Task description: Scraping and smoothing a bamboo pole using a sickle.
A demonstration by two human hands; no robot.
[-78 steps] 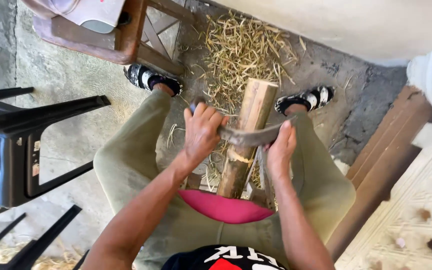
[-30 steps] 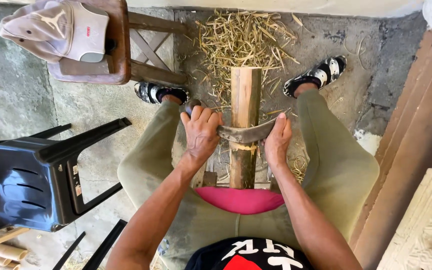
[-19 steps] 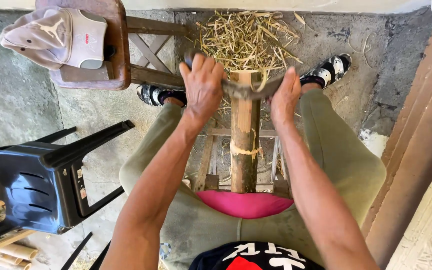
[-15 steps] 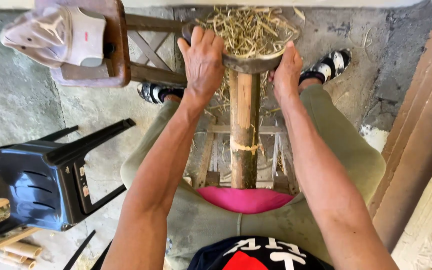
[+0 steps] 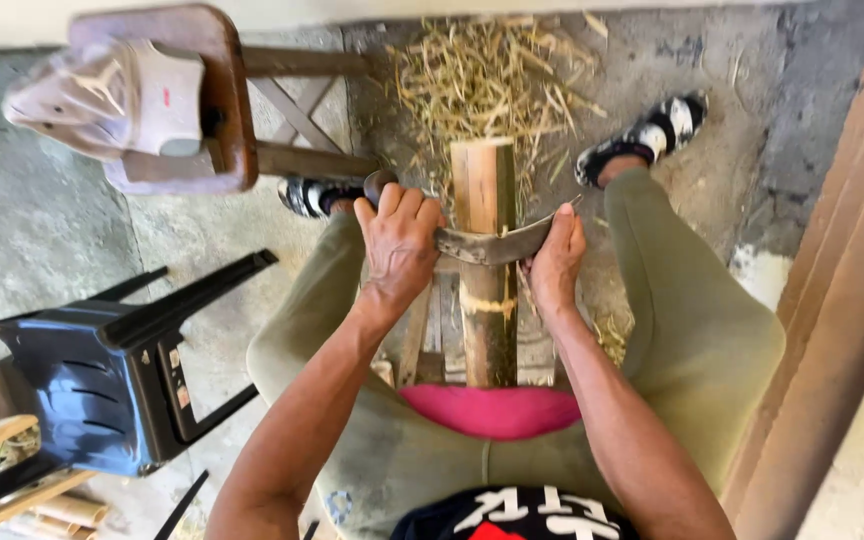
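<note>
We grip the curved drawknife [image 5: 497,245] across the upright bamboo pole [image 5: 485,260], left hand [image 5: 397,240] and right hand [image 5: 555,265] fingers clamped on its ends

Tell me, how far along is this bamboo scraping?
Plenty is already off: a heap of shavings lies past the bamboo pole. In hand, the left hand and right hand grip a curved blade laid across the pole's upper part. The stretch below the blade, toward the pink cushion, looks darker, so probably not yet scraped.
</note>
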